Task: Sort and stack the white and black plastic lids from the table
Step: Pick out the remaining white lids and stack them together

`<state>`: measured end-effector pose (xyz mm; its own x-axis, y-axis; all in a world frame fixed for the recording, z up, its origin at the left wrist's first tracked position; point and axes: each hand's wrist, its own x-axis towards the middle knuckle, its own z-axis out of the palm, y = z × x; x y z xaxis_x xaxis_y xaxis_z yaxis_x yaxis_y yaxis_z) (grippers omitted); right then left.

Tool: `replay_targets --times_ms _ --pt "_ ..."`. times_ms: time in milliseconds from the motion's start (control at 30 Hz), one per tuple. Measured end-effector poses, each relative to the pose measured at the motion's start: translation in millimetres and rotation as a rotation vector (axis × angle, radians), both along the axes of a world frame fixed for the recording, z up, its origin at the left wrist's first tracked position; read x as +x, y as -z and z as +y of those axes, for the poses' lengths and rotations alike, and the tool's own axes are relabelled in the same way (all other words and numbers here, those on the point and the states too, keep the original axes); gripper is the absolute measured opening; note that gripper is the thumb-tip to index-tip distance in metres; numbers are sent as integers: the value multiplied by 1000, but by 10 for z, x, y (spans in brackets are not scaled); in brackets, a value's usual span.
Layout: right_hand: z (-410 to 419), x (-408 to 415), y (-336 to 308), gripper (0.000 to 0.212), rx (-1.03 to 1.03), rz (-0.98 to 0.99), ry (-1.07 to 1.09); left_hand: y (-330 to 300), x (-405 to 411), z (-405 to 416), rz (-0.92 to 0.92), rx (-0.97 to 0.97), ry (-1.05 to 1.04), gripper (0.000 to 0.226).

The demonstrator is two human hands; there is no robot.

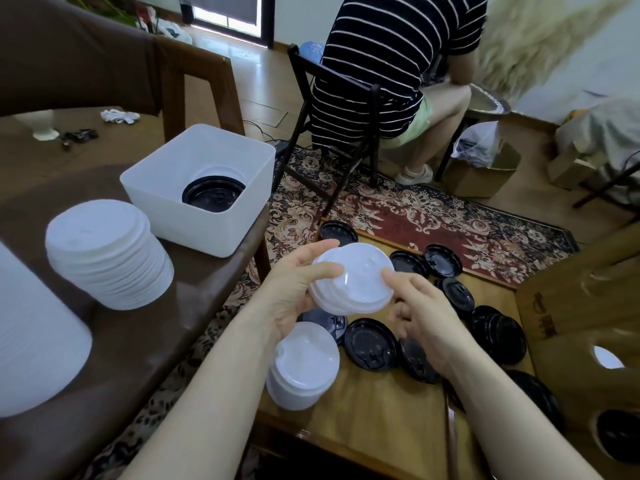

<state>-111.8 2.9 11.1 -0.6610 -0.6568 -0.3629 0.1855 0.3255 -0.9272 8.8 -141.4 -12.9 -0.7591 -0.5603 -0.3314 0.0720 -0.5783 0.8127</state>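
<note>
From my head camera, a white square tub on the brown table to my left holds a stack of black lids, with a tall stack of white lids just beside the tub. On my right stands a cardboard box with dark printed writing too small to read. My left hand grips a short stack of white lids at its left edge, thumb on top, above loose black lids on the wooden table, while my right hand touches the stack's right rim with curled fingers.

Glossy black plastic lids, wooden table
</note>
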Motion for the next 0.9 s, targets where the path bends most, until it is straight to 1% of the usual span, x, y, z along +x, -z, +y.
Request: replay_targets --times_ms 100,167,300,367,467,567,700,800,900 --pt "-10 -23 -33 41 -76 28 9 -6 -21 24 5 16 12 30" --pt "-20 -12 -29 31 -129 -28 40 -5 -30 23 11 51 -26 24" --pt "-54 53 -7 22 -198 -183 70 -4 -29 13 22 84 -93 32" --pt "-77 103 11 22 -199 -199 84 -8 -33 22 24 95 -86 33" --pt "-121 171 30 28 -193 -166 128 -14 -38 33 25 104 -82 33" --pt "-152 204 34 33 -194 -154 165 -12 -25 33 46 73 -71 34" --pt "-150 223 60 28 -133 -109 168 11 -22 20 53 18 -55 44" --pt "-144 205 111 27 -79 -54 168 9 -24 20 31 21 -92 37" --pt "-144 189 140 28 -115 -87 139 -3 -23 28 38 31 -90 33"
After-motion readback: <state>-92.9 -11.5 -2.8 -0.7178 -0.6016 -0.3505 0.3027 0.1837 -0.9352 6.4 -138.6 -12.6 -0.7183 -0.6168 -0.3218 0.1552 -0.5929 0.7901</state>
